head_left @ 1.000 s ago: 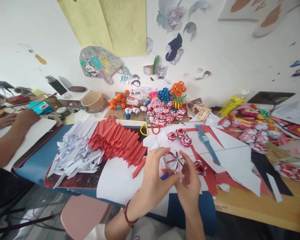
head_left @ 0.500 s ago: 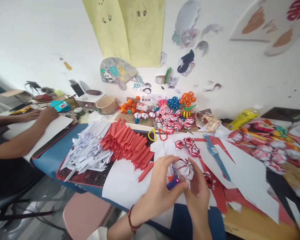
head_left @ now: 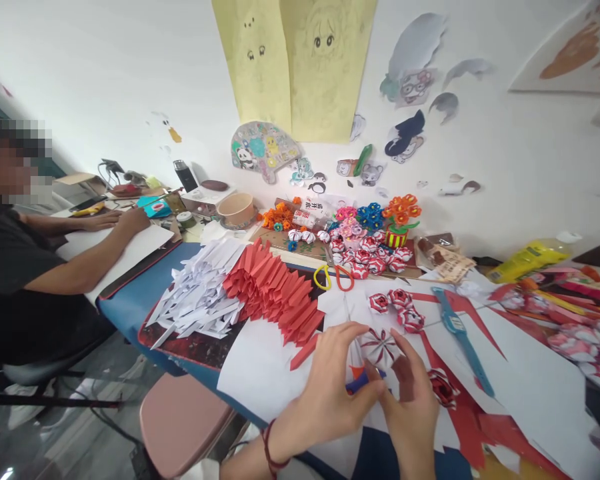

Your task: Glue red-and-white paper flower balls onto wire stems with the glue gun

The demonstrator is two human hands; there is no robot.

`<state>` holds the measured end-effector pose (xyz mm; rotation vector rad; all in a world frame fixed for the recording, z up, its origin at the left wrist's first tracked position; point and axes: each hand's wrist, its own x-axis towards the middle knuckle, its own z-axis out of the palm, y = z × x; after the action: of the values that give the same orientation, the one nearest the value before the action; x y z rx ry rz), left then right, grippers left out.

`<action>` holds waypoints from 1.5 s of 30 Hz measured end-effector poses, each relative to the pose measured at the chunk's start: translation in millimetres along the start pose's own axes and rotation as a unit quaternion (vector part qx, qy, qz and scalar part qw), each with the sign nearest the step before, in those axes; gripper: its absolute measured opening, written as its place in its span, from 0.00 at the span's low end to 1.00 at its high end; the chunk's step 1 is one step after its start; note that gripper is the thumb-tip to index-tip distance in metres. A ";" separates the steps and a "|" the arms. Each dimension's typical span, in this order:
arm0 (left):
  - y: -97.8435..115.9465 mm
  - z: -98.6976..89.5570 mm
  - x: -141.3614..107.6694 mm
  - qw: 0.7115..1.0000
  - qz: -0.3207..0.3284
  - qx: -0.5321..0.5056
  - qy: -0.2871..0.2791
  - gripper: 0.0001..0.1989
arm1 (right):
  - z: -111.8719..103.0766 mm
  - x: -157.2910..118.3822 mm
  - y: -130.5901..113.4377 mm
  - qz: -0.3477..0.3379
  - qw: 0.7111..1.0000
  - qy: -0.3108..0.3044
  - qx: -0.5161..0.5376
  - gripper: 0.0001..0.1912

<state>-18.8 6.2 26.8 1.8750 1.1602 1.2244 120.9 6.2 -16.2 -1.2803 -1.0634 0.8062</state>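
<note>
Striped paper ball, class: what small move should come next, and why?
Perhaps turn the striped paper ball slightly: the left hand and right hand hold it from opposite sides, and fingers hide part of its lower edge.

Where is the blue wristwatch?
In the head view, the blue wristwatch lies on paper, beyond the right hand and right of three red-and-white flowers.

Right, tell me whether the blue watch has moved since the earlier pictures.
No. Against the three loose red-and-white flowers, the blue watch lies just to their right, as before; the camera's view shifted.
</note>
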 end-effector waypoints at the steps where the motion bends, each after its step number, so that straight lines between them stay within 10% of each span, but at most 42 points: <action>1: -0.7 1.5 0.2 1.000 -0.007 0.000 0.006 0.37 | 0.1 -0.6 0.4 -0.001 1.000 0.002 0.001 0.34; 45: -5.6 11.8 0.0 0.994 -0.053 -0.014 0.090 0.27 | -14.5 -4.9 -0.1 -0.100 0.994 -0.035 -0.012 0.27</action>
<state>-9.8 8.2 17.6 1.6882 1.3114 1.3641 132.8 -3.4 -16.4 -1.1500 -1.2403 0.6918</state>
